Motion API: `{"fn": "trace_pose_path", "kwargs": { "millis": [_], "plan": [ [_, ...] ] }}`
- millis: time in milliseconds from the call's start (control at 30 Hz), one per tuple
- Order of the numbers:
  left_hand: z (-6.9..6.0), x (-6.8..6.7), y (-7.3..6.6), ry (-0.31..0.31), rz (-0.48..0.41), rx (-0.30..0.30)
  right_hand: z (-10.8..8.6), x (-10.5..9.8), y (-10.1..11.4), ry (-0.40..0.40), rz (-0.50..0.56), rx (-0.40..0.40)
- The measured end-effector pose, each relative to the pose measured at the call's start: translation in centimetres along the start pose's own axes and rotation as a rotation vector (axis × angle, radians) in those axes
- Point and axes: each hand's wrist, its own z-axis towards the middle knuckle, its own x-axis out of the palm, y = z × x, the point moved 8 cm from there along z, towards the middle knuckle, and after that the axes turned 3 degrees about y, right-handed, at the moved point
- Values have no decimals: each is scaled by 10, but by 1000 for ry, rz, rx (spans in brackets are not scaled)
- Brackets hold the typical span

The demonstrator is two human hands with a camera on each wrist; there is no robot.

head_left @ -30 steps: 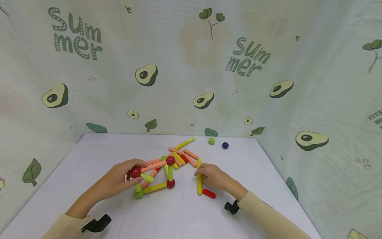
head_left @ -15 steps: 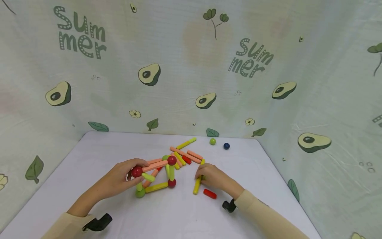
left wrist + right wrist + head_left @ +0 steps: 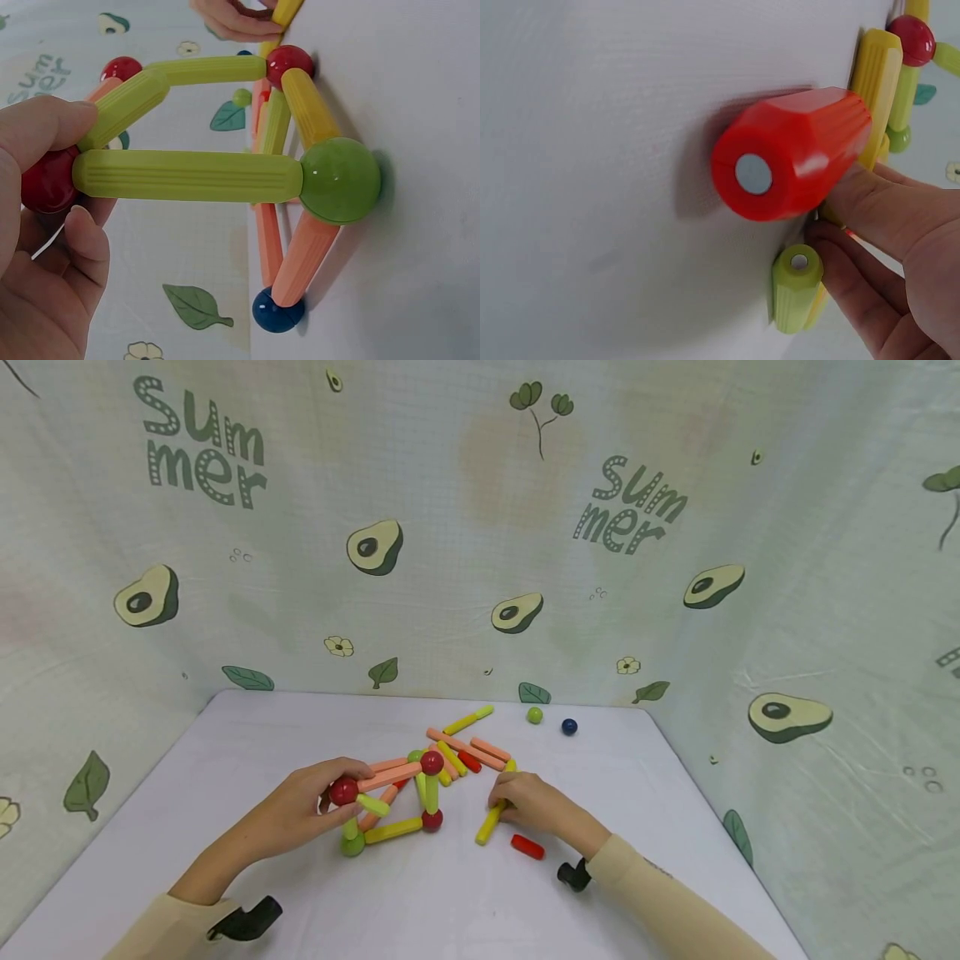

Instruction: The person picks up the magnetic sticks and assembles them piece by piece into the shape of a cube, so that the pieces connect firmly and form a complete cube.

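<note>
My left hand (image 3: 326,793) grips a red ball (image 3: 49,180) at an upper corner of a frame of magnetic sticks and balls. In the left wrist view, a light green stick (image 3: 187,176) runs from that ball to a green ball (image 3: 341,180) on the table. A yellow stick (image 3: 311,105) links the green ball with another red ball (image 3: 290,66). My right hand (image 3: 536,806) pinches a yellow magnetic stick (image 3: 491,824), partly hidden by the fingers. Beside that hand lies a short red stick (image 3: 528,847). A light green stick (image 3: 796,289) shows by its fingers.
Behind the hands lies a loose pile of salmon sticks (image 3: 450,739), with yellow and red ones among them. Farther back rest a green ball (image 3: 535,715) and a dark blue ball (image 3: 569,727). A printed cloth (image 3: 450,527) hangs behind the table (image 3: 300,718).
The yellow stick under my right hand has turned, its near end swinging left. A salmon stick in the pile has shifted. My left hand keeps its grip on the red ball.
</note>
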Motion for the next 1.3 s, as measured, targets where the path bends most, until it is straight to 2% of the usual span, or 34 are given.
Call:
{"fn": "trace_pose_path", "kwargs": {
  "millis": [367, 600, 733, 967, 1167, 1300],
  "plan": [
    [-1, 0, -1, -3, -4, 18, 1, 7, 1, 57, 5, 35],
    [0, 1, 0, 0, -4, 1, -3, 5, 7, 41, -14, 33],
    [1, 1, 1, -3, -6, -6, -6, 0, 19, 3, -11, 9],
    [0, -1, 0, -8, -3, 5, -7, -10, 54, -86, 56, -73],
    [0, 0, 0, -7, -4, -11, 1, -12, 82, -156, 151, -102],
    [0, 1, 0, -10, -4, -6, 8, -8, 94, -193, 169, -115]
  ]
}}
